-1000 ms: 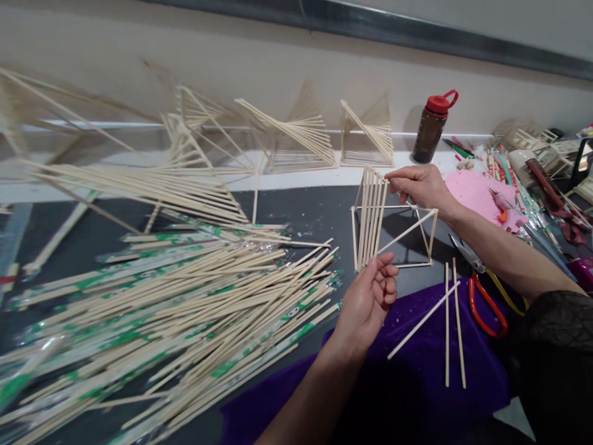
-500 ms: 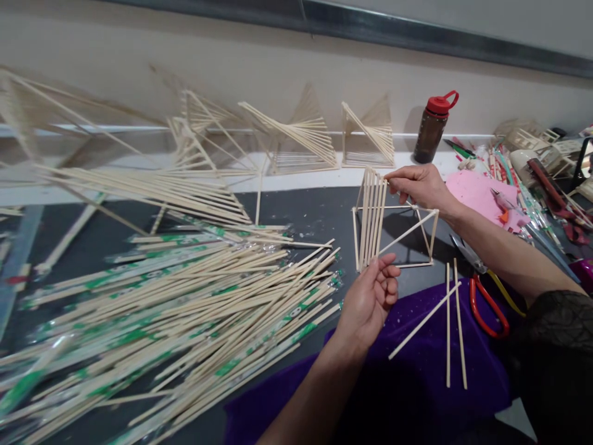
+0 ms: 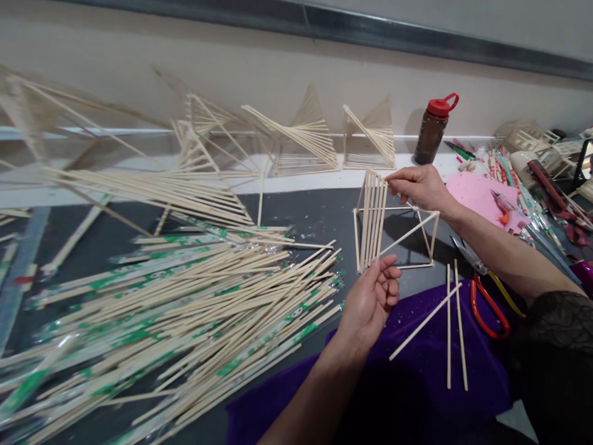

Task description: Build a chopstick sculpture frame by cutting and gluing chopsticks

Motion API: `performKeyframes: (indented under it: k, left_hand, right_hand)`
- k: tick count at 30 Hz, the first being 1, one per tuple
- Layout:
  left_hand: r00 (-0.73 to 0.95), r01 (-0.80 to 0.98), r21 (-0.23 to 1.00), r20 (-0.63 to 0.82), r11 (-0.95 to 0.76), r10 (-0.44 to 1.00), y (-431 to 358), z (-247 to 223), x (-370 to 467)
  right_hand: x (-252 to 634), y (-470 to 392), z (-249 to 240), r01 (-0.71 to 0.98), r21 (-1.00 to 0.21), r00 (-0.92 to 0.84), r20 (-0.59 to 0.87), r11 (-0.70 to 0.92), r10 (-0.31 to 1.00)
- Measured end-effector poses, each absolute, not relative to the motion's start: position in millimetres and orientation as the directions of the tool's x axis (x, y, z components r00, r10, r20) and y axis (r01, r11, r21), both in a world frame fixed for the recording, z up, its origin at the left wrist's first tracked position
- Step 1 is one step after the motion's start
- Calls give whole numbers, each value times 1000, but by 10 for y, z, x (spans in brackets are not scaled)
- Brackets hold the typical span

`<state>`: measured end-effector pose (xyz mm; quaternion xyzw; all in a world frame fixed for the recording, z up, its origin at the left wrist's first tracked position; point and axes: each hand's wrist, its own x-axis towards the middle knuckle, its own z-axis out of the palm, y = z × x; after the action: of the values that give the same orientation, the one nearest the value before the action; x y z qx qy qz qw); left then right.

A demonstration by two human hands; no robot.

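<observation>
A small open frame (image 3: pixel 408 234) made of chopsticks stands on the dark tabletop. Its left side carries a row of several upright chopsticks (image 3: pixel 374 216) set close together. My right hand (image 3: pixel 421 187) pinches the upper end of the rightmost chopstick of this row, at the frame's top. At the lower end of the same row, thumb and fingers of my left hand (image 3: pixel 374 298) close on the chopstick's foot; the other fingers are curled. Three loose chopsticks (image 3: pixel 448 334) lie on a purple cloth (image 3: pixel 412 315) to the right of my left hand.
A large pile of chopsticks (image 3: pixel 199 309), many in wrappers, covers the left. Finished twisted chopstick structures (image 3: pixel 296 133) line the wall. Behind the frame stands a bottle with a red lid (image 3: pixel 428 139). Pliers (image 3: pixel 473 258) and a pink sheet (image 3: pixel 477 191) lie at right.
The view has shifted very slightly. Both hands keep their places on the frame, and nothing was taken up or let go.
</observation>
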<state>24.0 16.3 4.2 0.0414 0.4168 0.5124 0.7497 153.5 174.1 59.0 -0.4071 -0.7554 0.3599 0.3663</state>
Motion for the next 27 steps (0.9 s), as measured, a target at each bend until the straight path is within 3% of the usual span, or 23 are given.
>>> performKeyframes:
  k: [21,27]
  left_hand:
    - [186,-735,481,-536,479,823,167,-16,216]
    - [230,-694,514,-506,504,831,128,-1,174]
  right_hand:
    - [1568,1699,713,402,-783,-403,314,474,860]
    - [1600,1680,813,334,-879,-396,197,340,897]
